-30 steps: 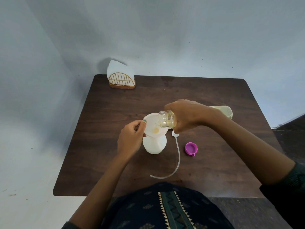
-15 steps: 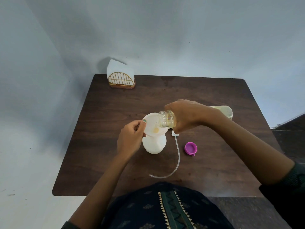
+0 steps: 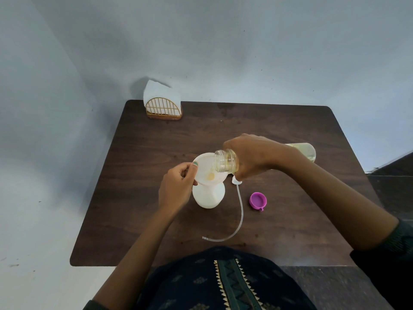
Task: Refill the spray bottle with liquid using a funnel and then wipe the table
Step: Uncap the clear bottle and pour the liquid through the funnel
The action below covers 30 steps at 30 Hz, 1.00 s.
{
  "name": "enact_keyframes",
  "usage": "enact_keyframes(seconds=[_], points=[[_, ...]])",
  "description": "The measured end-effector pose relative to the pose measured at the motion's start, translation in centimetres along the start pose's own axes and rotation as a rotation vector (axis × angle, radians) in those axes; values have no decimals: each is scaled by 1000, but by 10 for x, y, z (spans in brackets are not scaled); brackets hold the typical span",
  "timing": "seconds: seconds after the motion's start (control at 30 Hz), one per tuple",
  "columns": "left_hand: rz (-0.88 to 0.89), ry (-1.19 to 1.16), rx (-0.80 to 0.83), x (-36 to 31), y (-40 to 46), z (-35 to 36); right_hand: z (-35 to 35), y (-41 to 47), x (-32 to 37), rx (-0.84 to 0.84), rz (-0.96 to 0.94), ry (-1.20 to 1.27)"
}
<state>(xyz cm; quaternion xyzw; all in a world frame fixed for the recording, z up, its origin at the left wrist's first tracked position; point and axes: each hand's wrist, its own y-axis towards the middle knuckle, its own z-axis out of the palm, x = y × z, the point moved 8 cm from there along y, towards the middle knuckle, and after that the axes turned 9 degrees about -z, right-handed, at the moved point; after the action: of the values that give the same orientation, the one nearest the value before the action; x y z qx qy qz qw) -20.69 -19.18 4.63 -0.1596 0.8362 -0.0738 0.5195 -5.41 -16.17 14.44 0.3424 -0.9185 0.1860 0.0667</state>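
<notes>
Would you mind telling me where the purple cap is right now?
In the head view, the purple cap lies open side up on the table, right of the white spray bottle and just right of the loose dip tube.

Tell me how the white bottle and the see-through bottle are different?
The white spray bottle stands upright on the table; the clear bottle is tipped sideways in the right hand. The white spray bottle hides its contents; the clear bottle shows yellowish liquid. The white spray bottle carries a funnel, steadied by the left hand; the clear bottle's mouth is bare. Both are uncapped.
</notes>
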Motion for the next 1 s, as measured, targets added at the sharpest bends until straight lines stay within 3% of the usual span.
enact_keyframes(seconds=[1.0], points=[[12,-6,-6,0,3,-6,1,2,-4,7,20,-14]])
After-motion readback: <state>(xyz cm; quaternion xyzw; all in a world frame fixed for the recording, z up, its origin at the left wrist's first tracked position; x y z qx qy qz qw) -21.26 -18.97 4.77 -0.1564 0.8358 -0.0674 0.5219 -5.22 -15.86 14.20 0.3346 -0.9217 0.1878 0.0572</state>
